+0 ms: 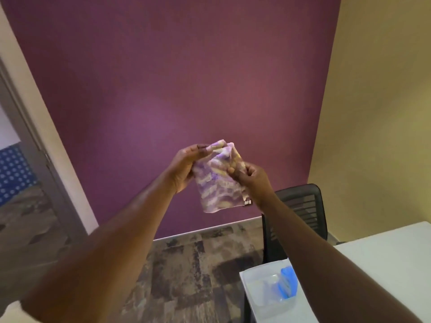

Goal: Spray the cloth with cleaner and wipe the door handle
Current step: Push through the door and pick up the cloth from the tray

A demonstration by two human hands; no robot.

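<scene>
The person held a soft folded cloth with purple, white and yellow patches (218, 180) up in the air, in front of the dark purple wall (175, 78). Both arms were stretched out far and lifted high. The left hand (186, 169) was closed on the left side of the cloth, with its fingers lying over the top edge. The right hand (249, 180) pinched the right side, with the thumb pressed on the front. The two hands were near each other, with only the cloth between them. It looked like the person was folding the cloth or turning it to get a good flat side, but that is a guess. To do this well, the cloth should end up as a neat pad with one flat face left bare, so the cleaner lands on it and not on the fingers. One hand must then let go to fetch the spray. Down on the near right, a see-through plastic thing with a blue part (277, 287) lay on the white table (384, 264); it was too blurry to tell if it was the spray bottle. A black mesh chair (300, 206) stood behind the table. A grey door frame (35, 148) stood on the far left, but no door handle could be seen.
</scene>
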